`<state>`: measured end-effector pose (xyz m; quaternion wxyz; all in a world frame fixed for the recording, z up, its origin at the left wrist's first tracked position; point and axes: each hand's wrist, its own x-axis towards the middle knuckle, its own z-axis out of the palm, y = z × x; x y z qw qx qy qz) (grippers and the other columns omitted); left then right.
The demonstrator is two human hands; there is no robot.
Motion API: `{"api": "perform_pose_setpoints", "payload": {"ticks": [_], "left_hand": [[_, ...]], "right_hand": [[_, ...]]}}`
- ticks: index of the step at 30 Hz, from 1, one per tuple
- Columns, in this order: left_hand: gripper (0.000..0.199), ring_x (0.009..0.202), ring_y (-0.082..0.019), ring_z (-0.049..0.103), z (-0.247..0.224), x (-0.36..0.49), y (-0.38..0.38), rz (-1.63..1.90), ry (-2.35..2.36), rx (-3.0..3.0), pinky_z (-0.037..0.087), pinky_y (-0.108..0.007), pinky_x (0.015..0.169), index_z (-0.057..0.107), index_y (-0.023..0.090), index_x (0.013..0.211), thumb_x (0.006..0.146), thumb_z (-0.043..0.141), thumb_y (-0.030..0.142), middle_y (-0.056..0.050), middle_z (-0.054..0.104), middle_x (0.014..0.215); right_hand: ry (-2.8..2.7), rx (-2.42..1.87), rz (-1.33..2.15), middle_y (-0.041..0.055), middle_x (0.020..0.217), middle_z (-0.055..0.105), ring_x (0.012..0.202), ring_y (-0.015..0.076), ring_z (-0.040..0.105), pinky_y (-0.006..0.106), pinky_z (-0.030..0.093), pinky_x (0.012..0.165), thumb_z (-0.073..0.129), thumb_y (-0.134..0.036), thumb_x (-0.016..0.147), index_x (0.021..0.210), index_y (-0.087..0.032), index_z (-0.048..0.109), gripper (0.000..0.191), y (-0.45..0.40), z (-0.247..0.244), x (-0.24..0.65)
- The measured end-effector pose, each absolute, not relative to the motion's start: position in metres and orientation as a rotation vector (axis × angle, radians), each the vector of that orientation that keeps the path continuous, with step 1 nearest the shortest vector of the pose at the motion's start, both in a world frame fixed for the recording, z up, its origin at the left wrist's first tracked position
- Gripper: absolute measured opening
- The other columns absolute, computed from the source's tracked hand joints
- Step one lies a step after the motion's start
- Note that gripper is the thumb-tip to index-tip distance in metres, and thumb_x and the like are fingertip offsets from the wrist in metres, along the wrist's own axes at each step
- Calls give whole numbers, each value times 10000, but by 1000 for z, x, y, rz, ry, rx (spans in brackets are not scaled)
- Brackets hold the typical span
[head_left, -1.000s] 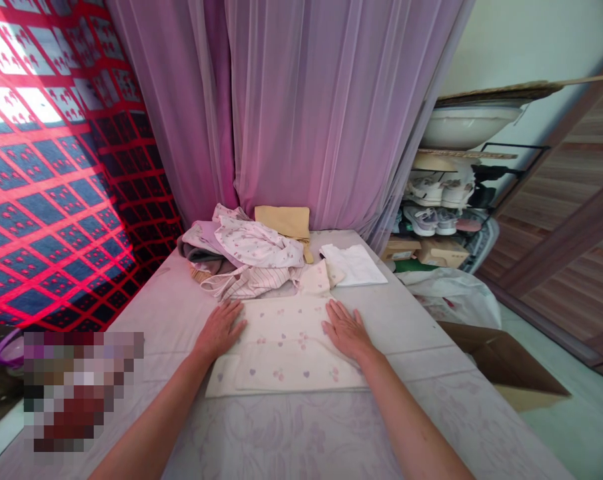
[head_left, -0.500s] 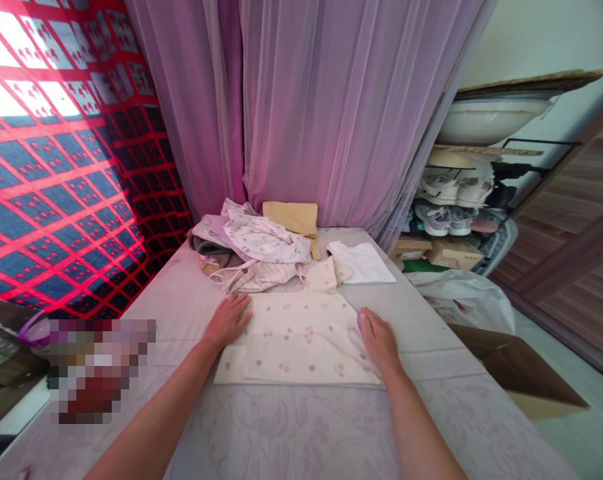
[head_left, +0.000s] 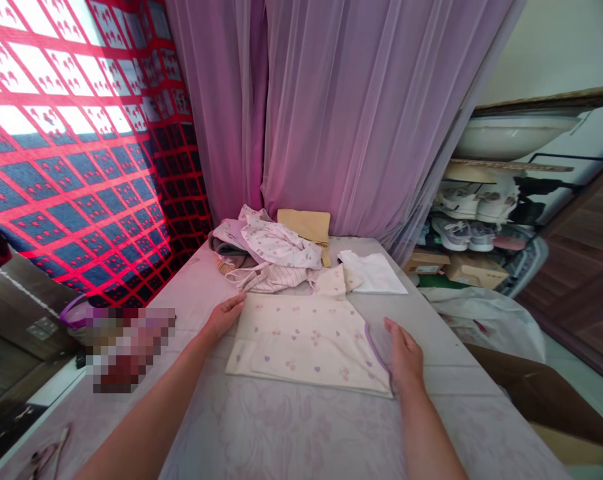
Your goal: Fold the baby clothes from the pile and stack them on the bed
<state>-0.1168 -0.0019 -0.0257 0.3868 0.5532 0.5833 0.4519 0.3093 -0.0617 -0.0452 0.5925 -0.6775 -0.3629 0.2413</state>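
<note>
A folded cream garment [head_left: 301,340] with small pink and lilac hearts lies flat on a sheet-covered bed [head_left: 281,433]. My left hand [head_left: 224,317] rests at its upper left edge, fingers spread, holding nothing. My right hand [head_left: 405,353] lies open just beyond its right edge, next to a lilac-trimmed hem [head_left: 374,347]. Farther back sit a heap of mixed clothes [head_left: 266,250], a folded white cloth [head_left: 374,272] and a yellow cloth [head_left: 304,225].
A sheer lilac curtain [head_left: 351,113] hangs behind the bed, beside a red-gridded window [head_left: 71,153]. To the right stand a shoe rack [head_left: 471,220], a white basin [head_left: 511,137], a plastic bag [head_left: 486,320] and a cardboard box [head_left: 561,407]. A pixelated patch [head_left: 128,350] covers part of the left.
My right hand has slid right, off the garment and onto the sheet. My left hand has moved up to the garment's upper left edge. The view has shifted, so the scene sits farther right.
</note>
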Motion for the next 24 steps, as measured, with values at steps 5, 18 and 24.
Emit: {"api": "perform_pose_setpoints", "payload": {"ticks": [5, 18, 24], "left_hand": [[464, 1077, -266, 610, -19, -117, -19, 1236, 1545, 1306, 401, -393, 1016, 736, 199, 936, 615, 681, 531, -55, 718, 1058], [466, 1014, -251, 625, -26, -127, -30, 1536, 1330, 994, 426, -386, 948, 729, 162, 857, 606, 703, 553, -112, 722, 1012], [412, 994, -237, 633, -28, -127, -32, 1563, 1262, 956, 422, -378, 955, 729, 164, 842, 618, 732, 510, -105, 723, 1009]], "right_hand": [[-690, -1352, 654, 53, 928, 719, 980, 219, 628, 384, 442, 972, 643, -498, 699, 880, -179, 720, 375, -64, -43, 307], [-225, -930, 1012, 12, 894, 698, 894, 121, 647, 272, 534, 828, 589, -309, 742, 793, -212, 664, 132, -70, -45, 338], [-241, -955, 1011, 32, 861, 697, 853, 124, 655, 250, 550, 778, 586, -284, 736, 780, -190, 662, 129, -72, -39, 332]]}}
